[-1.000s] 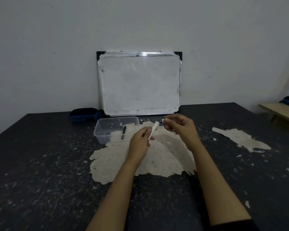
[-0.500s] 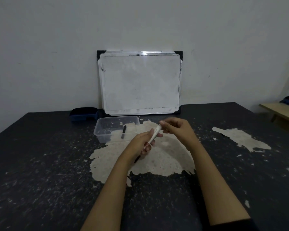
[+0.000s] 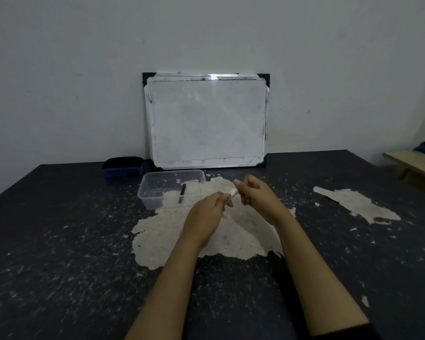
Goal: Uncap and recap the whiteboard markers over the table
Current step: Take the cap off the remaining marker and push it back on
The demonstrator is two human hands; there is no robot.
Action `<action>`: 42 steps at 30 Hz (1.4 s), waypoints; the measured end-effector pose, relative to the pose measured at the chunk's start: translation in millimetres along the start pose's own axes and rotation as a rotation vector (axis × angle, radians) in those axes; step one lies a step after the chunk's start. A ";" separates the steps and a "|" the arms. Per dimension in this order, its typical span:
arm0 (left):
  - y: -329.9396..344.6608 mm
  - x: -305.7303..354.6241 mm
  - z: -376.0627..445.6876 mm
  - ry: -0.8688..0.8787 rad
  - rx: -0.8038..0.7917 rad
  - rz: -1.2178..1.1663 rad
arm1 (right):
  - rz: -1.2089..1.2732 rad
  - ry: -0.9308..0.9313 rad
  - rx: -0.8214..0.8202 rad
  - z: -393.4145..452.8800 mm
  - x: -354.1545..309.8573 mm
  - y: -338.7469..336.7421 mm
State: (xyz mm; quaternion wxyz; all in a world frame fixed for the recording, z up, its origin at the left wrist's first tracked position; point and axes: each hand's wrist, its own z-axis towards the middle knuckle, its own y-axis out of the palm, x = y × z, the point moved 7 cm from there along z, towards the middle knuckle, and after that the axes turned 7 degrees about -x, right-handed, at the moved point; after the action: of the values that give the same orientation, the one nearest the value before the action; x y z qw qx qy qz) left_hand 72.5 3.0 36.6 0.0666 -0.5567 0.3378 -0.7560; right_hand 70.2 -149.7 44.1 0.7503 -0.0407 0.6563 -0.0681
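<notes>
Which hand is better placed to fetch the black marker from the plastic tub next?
Left, probably. The left hand sits nearer the tub holding the black marker, on its side. The right hand lies farther away. Both currently grip the white marker, so one must release first.

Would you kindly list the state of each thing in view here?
Marker: held between both hands, above the table.
Left hand: closed on the marker.
Right hand: closed on the marker's far end.
Plastic tub: lidless, dark pen inside.
Whiteboard: wiped, leaning against the wall.
</notes>
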 end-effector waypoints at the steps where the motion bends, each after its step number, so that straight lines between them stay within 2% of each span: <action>1: 2.2 -0.5 3.3 -0.008 -0.067 -0.095 | -0.003 -0.027 0.000 -1.4 -3.3 -0.8; 4: 17.5 -0.8 4.4 -0.137 -0.376 -0.615 | -0.186 -0.189 0.042 -8.7 -20.5 0.6; 6: 26.7 2.7 -2.5 -0.230 -0.552 -0.878 | -0.296 -0.269 0.066 -14.9 -31.2 4.4; 10: 31.0 8.2 -13.4 -0.266 -0.751 -1.073 | -0.483 -0.367 0.124 -24.2 -46.0 5.0; 13: 26.3 9.8 -16.3 -0.263 -0.811 -1.166 | -0.427 -0.357 0.089 -24.9 -45.9 9.6; 17: 14.8 5.0 -14.0 -0.263 -0.746 -1.112 | -0.444 -0.314 0.029 -23.8 -46.6 19.6; 20: 7.4 -5.2 -11.3 -0.273 -0.651 -0.937 | -0.545 -0.253 -0.008 -23.3 -43.3 25.6; 27: -8.2 -11.0 -2.3 -0.194 -0.413 -0.366 | -0.578 -0.082 -0.052 -15.8 -21.7 24.8; 29: -8.5 -9.7 -1.1 -0.163 -0.385 -0.309 | -0.552 -0.048 -0.053 -14.8 -18.9 23.9; 31: -4.7 -6.1 0.0 -0.150 -0.390 -0.405 | -0.321 -0.004 -0.055 -13.2 -16.7 22.8; 34: 8.7 2.7 1.2 -0.163 -0.465 -0.695 | 0.084 0.074 -0.051 -9.1 -14.2 23.7; 37: 23.4 9.2 2.1 -0.156 -0.492 -0.819 | 0.221 0.100 -0.050 -7.1 -10.6 24.0; 42: 32.2 3.0 2.9 -0.199 -0.466 -0.868 | 0.229 0.066 -0.102 -5.5 -7.8 29.1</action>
State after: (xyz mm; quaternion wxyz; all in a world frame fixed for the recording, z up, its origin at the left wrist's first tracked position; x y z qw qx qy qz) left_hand 65.1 -24.3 20.6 -0.3482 -0.7153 0.2269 -0.5618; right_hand 65.2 -119.6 46.7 0.7281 -0.0014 0.6836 0.0499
